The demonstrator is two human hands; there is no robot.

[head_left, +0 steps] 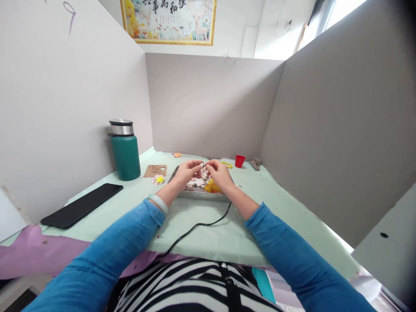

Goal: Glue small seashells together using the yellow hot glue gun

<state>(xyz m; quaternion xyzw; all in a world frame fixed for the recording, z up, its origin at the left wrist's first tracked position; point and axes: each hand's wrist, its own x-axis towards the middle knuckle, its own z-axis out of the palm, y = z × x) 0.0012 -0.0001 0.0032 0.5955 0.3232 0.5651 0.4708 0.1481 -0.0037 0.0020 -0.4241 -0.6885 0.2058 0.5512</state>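
Above a metal tray (203, 196), my left hand (188, 170) and my right hand (220, 174) meet fingertip to fingertip. Both are closed in a pinch on a small white piece (202, 165), too small to make out its kind. Loose white and pinkish pieces (199, 182) fill the tray below. Partly under my right hand lies a yellow tool (212, 186) that looks like a glue gun. A black cord (199, 225) runs from the tray's right side toward my lap. My hands hide the tray's back part.
To the left stand a green bottle (125, 157), a black phone-like slab (82, 205), a cardboard piece (155, 170) and a flower-like ornament (159, 179). Behind my right hand are a yellow ring (227, 165), a red cup (239, 161) and a brown lump (255, 164). Grey partitions (214, 104) enclose the table.
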